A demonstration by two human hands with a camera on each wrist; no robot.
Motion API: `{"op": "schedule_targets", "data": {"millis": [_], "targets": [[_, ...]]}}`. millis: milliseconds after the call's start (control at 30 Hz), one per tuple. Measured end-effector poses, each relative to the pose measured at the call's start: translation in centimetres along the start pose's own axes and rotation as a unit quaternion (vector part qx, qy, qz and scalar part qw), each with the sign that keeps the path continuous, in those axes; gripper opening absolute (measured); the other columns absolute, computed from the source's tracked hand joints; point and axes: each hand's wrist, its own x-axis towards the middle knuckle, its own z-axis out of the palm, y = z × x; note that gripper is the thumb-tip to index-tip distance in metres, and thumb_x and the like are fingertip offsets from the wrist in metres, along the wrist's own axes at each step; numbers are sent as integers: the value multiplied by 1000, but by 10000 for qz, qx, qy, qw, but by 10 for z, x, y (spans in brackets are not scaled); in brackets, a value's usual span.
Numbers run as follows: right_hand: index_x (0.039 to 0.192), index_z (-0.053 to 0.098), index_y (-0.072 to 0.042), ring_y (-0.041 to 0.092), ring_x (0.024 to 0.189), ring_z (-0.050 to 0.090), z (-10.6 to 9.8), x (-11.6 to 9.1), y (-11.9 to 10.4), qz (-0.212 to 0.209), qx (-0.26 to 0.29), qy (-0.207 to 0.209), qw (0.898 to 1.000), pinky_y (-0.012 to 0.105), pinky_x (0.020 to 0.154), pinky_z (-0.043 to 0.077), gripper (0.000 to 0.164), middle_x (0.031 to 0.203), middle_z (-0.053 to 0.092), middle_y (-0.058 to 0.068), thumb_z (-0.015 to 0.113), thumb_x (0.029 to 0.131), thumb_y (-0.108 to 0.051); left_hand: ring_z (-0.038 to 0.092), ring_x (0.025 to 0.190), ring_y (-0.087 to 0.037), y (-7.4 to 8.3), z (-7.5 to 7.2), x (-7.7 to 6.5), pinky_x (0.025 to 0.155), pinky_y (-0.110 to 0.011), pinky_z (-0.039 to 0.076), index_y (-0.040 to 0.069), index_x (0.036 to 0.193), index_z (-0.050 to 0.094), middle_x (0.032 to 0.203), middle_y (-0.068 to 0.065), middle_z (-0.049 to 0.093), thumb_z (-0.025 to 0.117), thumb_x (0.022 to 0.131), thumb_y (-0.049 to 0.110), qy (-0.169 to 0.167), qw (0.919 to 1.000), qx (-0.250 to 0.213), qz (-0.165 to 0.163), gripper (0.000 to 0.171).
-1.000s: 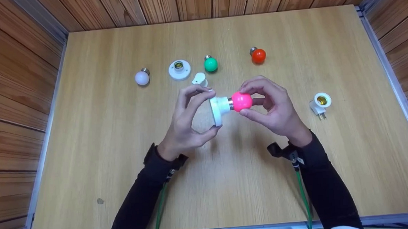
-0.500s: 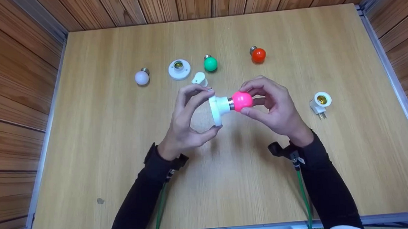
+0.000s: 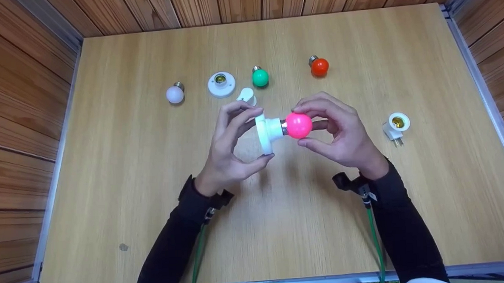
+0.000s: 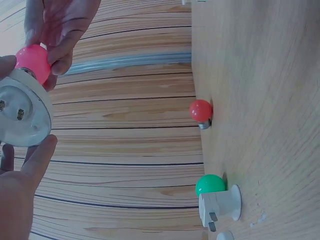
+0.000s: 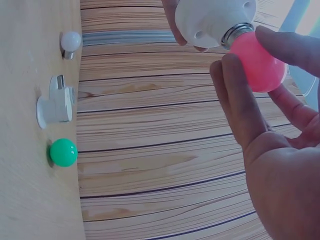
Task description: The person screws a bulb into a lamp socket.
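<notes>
Over the middle of the table my left hand (image 3: pixel 231 146) grips a round white lamp socket (image 3: pixel 265 134) by the rim of its base. Its mouth points right, and its flat back shows in the left wrist view. A pink light bulb (image 3: pixel 299 125) sits with its metal cap at the socket's mouth; part of the screw thread is visible. My right hand (image 3: pixel 338 129) holds the bulb's globe between thumb and fingers, as the right wrist view (image 5: pixel 257 62) also has it. Whether the thumb presses firmly is hard to tell.
Behind the hands lie a white bulb (image 3: pixel 175 94), a green bulb (image 3: pixel 260 78) and a red bulb (image 3: pixel 319 67). Another round socket (image 3: pixel 221 89) and a white plug-in socket (image 3: pixel 246 96) stand near the green bulb. A second plug-in socket (image 3: pixel 394 129) is at right.
The socket and pink bulb have shifted very slightly left with the left hand. My right thumb and fingers have changed position a little on the bulb.
</notes>
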Motion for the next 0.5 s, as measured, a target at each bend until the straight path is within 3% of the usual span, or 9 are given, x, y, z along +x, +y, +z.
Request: {"op": "schedule_targets", "data": {"millis": [233,500], "targets": [[118,69,10,15,110,71,2,1,2,-587,-214,49,9980,25,94,66,51,119,68,20,82,70,24,48,137,-27,3,-1,0,113,-45,59,-9,145,53,143,-27,39,91,76,3,19,9988,-437,-223,80],[113,73,8,19,119,71,1,2,4,-838,-287,83,9960,26,98,65,44,123,64,30,86,72,18,47,137,-26,3,-2,0,113,-44,59,-8,147,52,146,-27,39,90,76,3,-80,9976,-538,-420,81]]}}
